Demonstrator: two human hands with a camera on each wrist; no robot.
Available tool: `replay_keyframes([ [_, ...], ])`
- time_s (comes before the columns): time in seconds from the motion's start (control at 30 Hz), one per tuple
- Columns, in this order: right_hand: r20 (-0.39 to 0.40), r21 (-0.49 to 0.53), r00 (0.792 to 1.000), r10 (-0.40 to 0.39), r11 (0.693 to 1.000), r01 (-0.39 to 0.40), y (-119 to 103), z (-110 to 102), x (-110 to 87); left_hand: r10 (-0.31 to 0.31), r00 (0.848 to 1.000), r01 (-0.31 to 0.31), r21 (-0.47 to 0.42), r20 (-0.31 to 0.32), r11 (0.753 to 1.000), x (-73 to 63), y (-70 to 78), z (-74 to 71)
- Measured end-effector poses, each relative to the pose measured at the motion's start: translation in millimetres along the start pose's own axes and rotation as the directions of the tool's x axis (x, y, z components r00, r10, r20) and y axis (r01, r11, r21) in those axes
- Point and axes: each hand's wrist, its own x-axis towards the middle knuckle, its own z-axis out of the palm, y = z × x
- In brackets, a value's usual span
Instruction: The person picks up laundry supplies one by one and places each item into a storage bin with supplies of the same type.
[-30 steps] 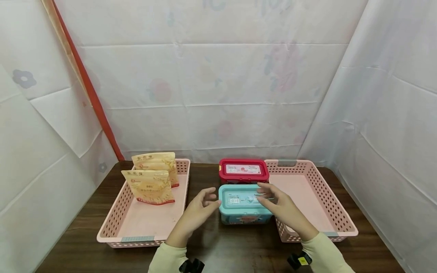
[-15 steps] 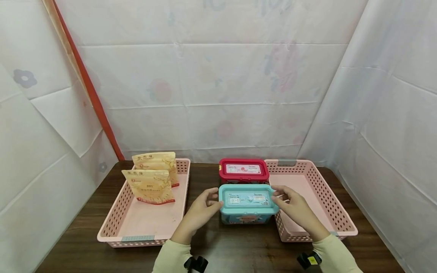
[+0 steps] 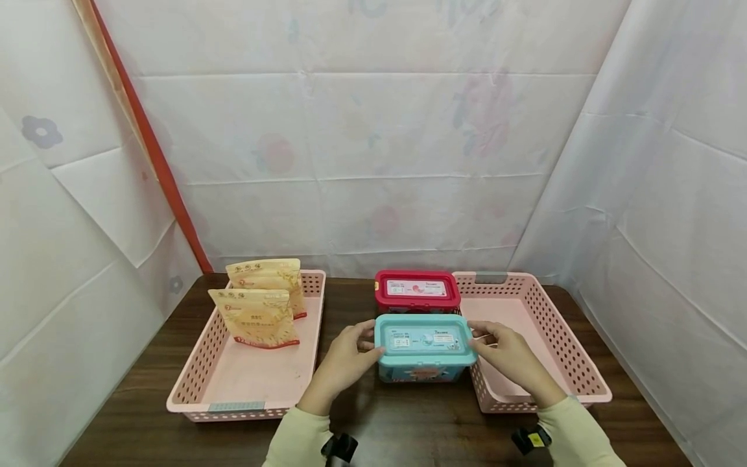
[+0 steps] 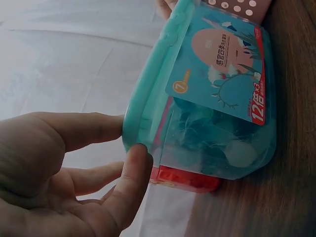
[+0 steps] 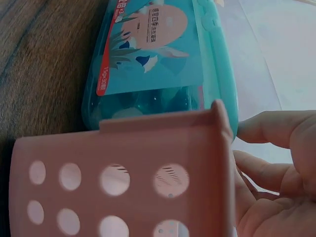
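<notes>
A teal lidded box of laundry pods [image 3: 425,344] rests on the table between both hands, round pods showing through its clear wall in the left wrist view. At its left end, my left hand [image 3: 345,360] touches the lid rim with thumb and fingertips. My right hand [image 3: 510,360] is at the opposite end, thumb at the lid's edge and the other fingers loosely bent; part of it is hidden by a basket wall in the right wrist view. Neither hand wraps round the box. Directly behind stands a similar red box [image 3: 417,290].
A pink basket [image 3: 248,389] at left holds two yellow pouches [image 3: 257,318] standing upright. To the right, another pink basket [image 3: 560,324] sits close against the teal box's right end. White patterned sheets [image 3: 373,162] surround the dark wooden table [image 3: 403,421].
My right hand has moved rightward from over the lid to the box's right end. My left hand has shifted slightly right against the left end. The boxes stay in place.
</notes>
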Motion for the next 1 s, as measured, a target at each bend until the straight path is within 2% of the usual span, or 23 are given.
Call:
replay_keyframes([
  [0.67, 0.012, -0.039, 1.000, -0.013, 0.999, 0.013, 1.3, -1.7, 1.8, 0.000, 1.000, -0.001, 0.035, 0.017, 0.999, -0.3, 4.5, -3.3],
  [1.0, 0.023, -0.013, 1.000, -0.021, 1.000, 0.022, -1.8, 2.3, 2.4, -0.018, 1.000, 0.017, 0.051, 0.020, 0.999, -4.7, 3.6, -9.4],
])
